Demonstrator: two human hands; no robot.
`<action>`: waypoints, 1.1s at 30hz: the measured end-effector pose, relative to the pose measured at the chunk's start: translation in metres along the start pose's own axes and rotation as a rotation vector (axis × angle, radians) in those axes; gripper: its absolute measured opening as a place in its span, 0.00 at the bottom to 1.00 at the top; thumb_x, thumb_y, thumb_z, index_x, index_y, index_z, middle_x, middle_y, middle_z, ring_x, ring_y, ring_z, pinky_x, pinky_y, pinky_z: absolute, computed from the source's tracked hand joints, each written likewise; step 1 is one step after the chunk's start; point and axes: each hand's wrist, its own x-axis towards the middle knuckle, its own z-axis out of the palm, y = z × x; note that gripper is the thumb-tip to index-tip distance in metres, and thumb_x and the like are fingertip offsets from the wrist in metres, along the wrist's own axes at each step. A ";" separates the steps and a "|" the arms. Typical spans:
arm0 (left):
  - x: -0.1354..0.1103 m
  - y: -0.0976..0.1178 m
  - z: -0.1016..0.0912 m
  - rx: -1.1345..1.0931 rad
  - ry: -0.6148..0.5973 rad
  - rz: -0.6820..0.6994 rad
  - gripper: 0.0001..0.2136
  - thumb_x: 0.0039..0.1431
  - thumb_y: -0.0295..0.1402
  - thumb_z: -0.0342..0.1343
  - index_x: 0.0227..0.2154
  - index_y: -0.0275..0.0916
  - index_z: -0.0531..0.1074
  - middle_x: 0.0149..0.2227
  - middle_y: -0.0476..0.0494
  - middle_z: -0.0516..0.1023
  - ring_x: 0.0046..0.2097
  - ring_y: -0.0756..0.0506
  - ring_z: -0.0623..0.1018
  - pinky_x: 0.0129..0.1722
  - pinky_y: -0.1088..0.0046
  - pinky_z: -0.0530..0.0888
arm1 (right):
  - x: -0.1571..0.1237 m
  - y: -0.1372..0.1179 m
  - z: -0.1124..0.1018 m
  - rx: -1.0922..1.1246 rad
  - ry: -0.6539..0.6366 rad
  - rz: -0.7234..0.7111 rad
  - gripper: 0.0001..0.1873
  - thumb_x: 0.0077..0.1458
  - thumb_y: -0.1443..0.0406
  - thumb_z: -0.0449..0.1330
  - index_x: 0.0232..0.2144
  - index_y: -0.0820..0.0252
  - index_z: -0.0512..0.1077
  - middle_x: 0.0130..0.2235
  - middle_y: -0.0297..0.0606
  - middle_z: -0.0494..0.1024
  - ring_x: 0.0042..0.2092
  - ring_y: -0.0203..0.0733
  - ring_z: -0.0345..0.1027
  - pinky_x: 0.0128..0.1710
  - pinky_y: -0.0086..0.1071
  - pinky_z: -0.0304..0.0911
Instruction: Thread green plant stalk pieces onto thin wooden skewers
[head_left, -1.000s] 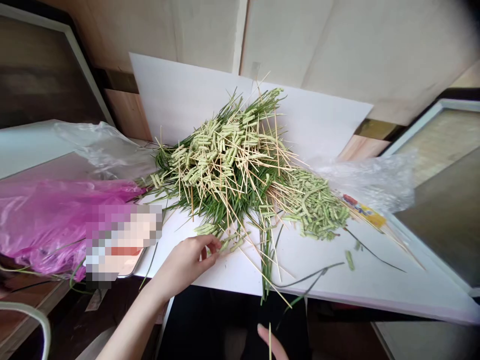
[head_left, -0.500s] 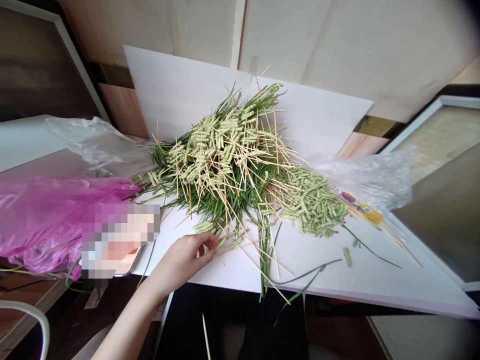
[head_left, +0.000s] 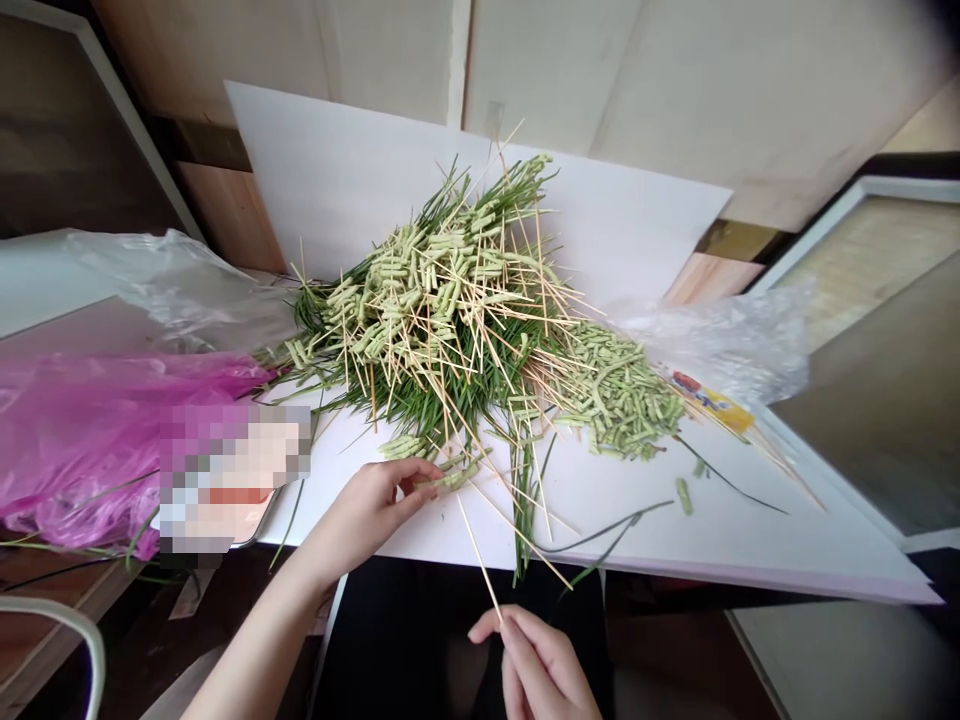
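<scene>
1. Skewer (head_left: 480, 560): thin bare wood, held low by the right hand (head_left: 534, 665) just below the front edge of the white board (head_left: 637, 530). That hand's fingers pinch its lower end, and the tip slants up toward the left hand (head_left: 367, 510).
2. Left hand at the near edge of the heap, fingers curled and apparently pinching a small bunch of pale green pieces (head_left: 450, 480). Grip only partly visible.
3. Heap of long green leaves (head_left: 442, 320) crossed by loose wooden sticks (head_left: 517, 500), resting on the white board, with a mound of cut green pieces (head_left: 615, 395) to the right. Pink plastic bag (head_left: 75, 450) at left, clear plastic bag (head_left: 712, 350) at right.
4. Risks: the sharp-looking tip could prick the left hand if brought in fast. It could also snag the crossed sticks and drag the heap. A looser pinch could drop the pieces. Sticks overhanging the front edge could catch a sleeve.
5. Versus the earlier frame: the right hand, then only a fingertip at the lower edge, is now fully in view, with the skewer raised. Heap looks undisturbed.
</scene>
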 end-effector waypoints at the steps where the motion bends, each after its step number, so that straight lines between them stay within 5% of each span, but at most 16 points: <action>1: 0.000 0.000 0.000 -0.011 0.004 -0.004 0.16 0.66 0.45 0.52 0.44 0.41 0.79 0.41 0.47 0.84 0.36 0.44 0.76 0.36 0.70 0.67 | 0.003 -0.006 -0.001 0.001 -0.042 -0.014 0.42 0.60 0.32 0.51 0.38 0.64 0.79 0.12 0.24 0.55 0.15 0.30 0.43 0.18 0.26 0.44; 8: -0.001 -0.001 0.000 -0.066 0.019 -0.023 0.17 0.65 0.48 0.55 0.43 0.42 0.81 0.40 0.48 0.84 0.36 0.45 0.75 0.33 0.71 0.65 | 0.011 -0.022 -0.002 0.038 -0.104 -0.042 0.41 0.62 0.32 0.50 0.40 0.65 0.77 0.13 0.22 0.57 0.14 0.30 0.43 0.17 0.25 0.42; 33: -0.001 0.010 0.016 0.006 0.044 0.001 0.11 0.66 0.39 0.55 0.40 0.42 0.81 0.35 0.48 0.85 0.34 0.46 0.77 0.34 0.72 0.68 | 0.013 -0.002 -0.005 0.127 -0.062 -0.094 0.34 0.66 0.38 0.53 0.38 0.63 0.77 0.13 0.20 0.53 0.15 0.27 0.39 0.17 0.24 0.39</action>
